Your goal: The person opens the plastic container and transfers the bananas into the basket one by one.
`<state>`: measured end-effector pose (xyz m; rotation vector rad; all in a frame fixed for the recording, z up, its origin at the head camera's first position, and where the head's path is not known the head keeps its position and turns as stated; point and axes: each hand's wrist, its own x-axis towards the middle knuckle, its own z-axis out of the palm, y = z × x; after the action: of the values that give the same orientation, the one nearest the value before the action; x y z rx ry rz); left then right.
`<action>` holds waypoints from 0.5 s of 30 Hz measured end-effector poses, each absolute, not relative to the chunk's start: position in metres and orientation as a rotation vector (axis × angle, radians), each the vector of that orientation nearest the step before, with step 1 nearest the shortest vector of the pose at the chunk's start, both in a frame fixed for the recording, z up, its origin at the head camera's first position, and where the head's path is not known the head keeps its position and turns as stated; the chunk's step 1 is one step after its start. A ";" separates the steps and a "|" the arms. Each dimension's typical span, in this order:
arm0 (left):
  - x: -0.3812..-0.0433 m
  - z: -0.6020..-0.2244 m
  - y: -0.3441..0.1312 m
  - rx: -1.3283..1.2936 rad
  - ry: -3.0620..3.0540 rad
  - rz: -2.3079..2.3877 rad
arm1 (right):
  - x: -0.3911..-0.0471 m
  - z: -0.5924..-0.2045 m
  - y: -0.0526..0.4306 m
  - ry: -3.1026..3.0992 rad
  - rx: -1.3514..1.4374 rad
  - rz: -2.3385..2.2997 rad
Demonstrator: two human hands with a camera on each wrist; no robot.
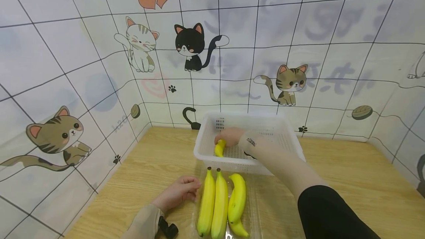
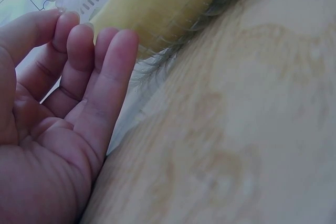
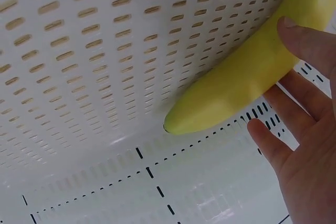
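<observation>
My right hand (image 1: 232, 136) reaches into a white perforated plastic basket (image 1: 229, 160) and grips a yellow banana (image 3: 231, 95). The thumb presses one side of it and the fingers lie along the other; its tip points down toward the basket floor. Nearer to me lies a clear plastic tray (image 1: 255, 213) with several bananas (image 1: 219, 205) in it, some upright side by side, others overlapping on the right. At the tray's left edge, my left hand (image 1: 180, 193) holds the rim between thumb and bent fingers, fingertips close to the nearest banana.
Both containers are on a wood-patterned table (image 1: 342, 180), the basket standing directly behind the tray, close to the wall. Cat-printed sheeting (image 1: 245, 58) covers the wall behind and at the sides. A black strap piece (image 1: 168, 228) is on my left wrist.
</observation>
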<state>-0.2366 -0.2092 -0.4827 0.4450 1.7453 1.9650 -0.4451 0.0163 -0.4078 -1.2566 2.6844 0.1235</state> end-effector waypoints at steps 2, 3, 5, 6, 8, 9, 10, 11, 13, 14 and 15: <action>-0.236 -0.484 -0.208 0.445 1.740 1.966 | -0.445 -0.408 0.018 2.695 -1.270 0.123; -0.236 -0.484 -0.208 0.445 1.740 1.964 | -0.445 -0.408 0.019 2.699 -1.286 0.132; -0.236 -0.484 -0.208 0.448 1.741 1.961 | -0.445 -0.406 0.021 2.708 -1.303 0.150; -0.236 -0.484 -0.208 0.448 1.742 1.959 | -0.444 -0.404 0.022 2.712 -1.304 0.141; -0.236 -0.484 -0.208 0.457 1.749 1.953 | -0.443 -0.399 0.024 2.716 -1.308 0.134; -0.236 -0.484 -0.208 0.459 1.753 1.952 | -0.442 -0.396 0.025 2.718 -1.303 0.131; -0.236 -0.484 -0.208 0.462 1.756 1.950 | -0.440 -0.391 0.026 2.718 -1.293 0.113; -0.236 -0.483 -0.209 0.462 1.756 1.951 | -0.440 -0.388 0.027 2.722 -1.292 0.104; -0.236 -0.483 -0.209 0.458 1.752 1.959 | -0.439 -0.380 0.029 2.723 -1.292 0.103; -0.236 -0.483 -0.209 0.458 1.751 1.965 | -0.438 -0.377 0.031 2.721 -1.289 0.103; -0.237 -0.483 -0.210 0.455 1.751 1.970 | -0.437 -0.374 0.032 2.719 -1.286 0.106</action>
<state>-0.2368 -0.2097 -0.4832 0.4549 1.7511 1.9704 -0.4374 0.0317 -0.3737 -1.2855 2.7195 0.1064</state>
